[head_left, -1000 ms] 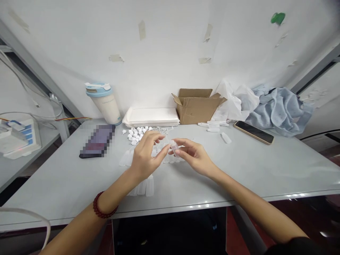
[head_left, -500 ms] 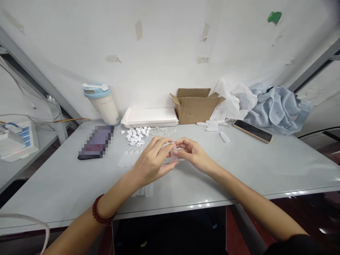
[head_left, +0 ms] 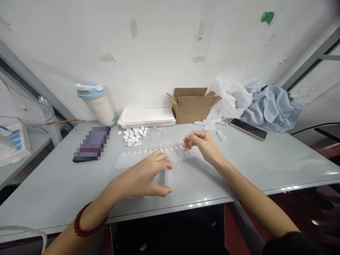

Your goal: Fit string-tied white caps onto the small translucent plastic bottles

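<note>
My left hand [head_left: 145, 177] is low over the table's front half, its thumb and forefinger spread apart around a small translucent plastic tube [head_left: 167, 177]. The tube's ends seem to meet the finger and thumb. Up and to the right, my right hand [head_left: 198, 143] hovers with curled fingers drawn together; anything they hold is hidden or too small to name. It is nearest to the right end of a row of translucent tubes [head_left: 127, 159] with thin white cords curling from their tops. Beyond the row lie a heap of small white caps [head_left: 135, 135] and tangled white cords [head_left: 156, 131].
At the back stand a tumbler [head_left: 98, 104], stacked white sheets [head_left: 147, 117], an open cardboard box [head_left: 192, 108] and a plastic bag [head_left: 230, 97]. A phone [head_left: 248, 129] and blue cloth [head_left: 273, 106] lie right. Another phone [head_left: 91, 145] lies left. Loose clear pieces [head_left: 221, 135] are scattered near the box.
My hands were together around a translucent tube. They have parted: the left has moved down and left with the tube, the right a little right. The corded row has come into view.
</note>
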`<state>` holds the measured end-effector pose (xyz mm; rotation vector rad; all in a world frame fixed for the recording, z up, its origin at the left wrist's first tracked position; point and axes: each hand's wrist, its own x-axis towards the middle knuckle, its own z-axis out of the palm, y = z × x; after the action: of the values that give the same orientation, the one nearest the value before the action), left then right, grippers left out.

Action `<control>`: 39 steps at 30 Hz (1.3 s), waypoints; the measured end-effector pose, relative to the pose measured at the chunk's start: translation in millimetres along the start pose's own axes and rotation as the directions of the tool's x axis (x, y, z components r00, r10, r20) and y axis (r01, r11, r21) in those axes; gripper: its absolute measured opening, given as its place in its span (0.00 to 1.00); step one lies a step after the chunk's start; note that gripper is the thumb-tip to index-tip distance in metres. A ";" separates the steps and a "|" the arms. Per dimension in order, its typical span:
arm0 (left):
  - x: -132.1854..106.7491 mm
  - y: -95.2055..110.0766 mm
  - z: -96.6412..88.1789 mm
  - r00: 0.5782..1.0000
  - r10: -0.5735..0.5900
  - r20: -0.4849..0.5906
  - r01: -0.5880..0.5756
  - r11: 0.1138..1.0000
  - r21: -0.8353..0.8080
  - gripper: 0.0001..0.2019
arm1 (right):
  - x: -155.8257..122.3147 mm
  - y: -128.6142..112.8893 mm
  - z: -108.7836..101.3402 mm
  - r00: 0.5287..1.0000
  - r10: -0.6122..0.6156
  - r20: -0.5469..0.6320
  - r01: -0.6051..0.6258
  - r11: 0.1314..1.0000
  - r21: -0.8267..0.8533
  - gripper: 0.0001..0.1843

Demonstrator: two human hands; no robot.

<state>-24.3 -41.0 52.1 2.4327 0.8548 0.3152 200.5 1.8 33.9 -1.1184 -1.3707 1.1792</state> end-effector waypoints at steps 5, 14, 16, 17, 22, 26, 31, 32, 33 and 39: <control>-1.6 4.9 2.7 0.998 -0.025 0.062 0.020 0.997 0.079 0.14 | -0.3 3.8 4.6 1.000 0.014 0.015 -0.014 1.000 -0.027 0.09; -3.9 12.1 2.3 0.986 -0.112 0.124 0.079 0.965 0.249 0.09 | -0.5 4.5 3.3 0.999 0.016 -0.029 -0.017 0.998 -0.057 0.10; -4.9 11.4 2.3 0.982 -0.135 0.136 0.089 0.951 0.297 0.08 | -0.3 4.8 4.0 1.000 0.016 -0.027 -0.018 0.998 -0.064 0.10; -5.3 11.1 2.5 0.979 -0.144 0.142 0.093 0.945 0.314 0.08 | -0.2 5.0 4.4 0.999 0.020 -0.027 -0.022 0.997 -0.068 0.10; -6.9 9.9 2.5 0.971 -0.166 0.171 0.102 0.937 0.334 0.08 | -0.2 6.0 5.0 0.999 0.031 -0.025 -0.033 0.996 -0.077 0.10; -10.8 7.1 0.6 0.971 -0.164 0.172 0.104 0.945 0.311 0.09 | -1.2 6.2 5.2 1.000 0.023 -0.021 -0.024 0.997 -0.079 0.10; -15.3 1.7 -2.0 0.977 -0.161 0.139 0.123 0.960 0.252 0.10 | -1.2 5.8 5.8 0.999 0.026 -0.026 -0.028 0.995 -0.094 0.10; -15.5 1.0 -2.4 0.977 -0.166 0.136 0.129 0.961 0.246 0.10 | -1.1 5.7 5.8 0.999 0.027 -0.026 -0.029 0.995 -0.096 0.10; -15.5 0.5 -2.8 0.976 -0.172 0.135 0.136 0.960 0.244 0.11 | -1.0 5.7 5.8 0.999 0.028 -0.027 -0.031 0.995 -0.097 0.10; -16.3 -1.1 -4.0 0.968 -0.206 0.146 0.167 0.956 0.240 0.14 | -1.1 5.8 5.6 0.999 0.028 -0.025 -0.031 0.995 -0.095 0.10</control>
<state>-39.0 -49.1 54.2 2.5134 1.0849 -0.0643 195.3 0.8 27.7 -1.2196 -1.4091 1.1283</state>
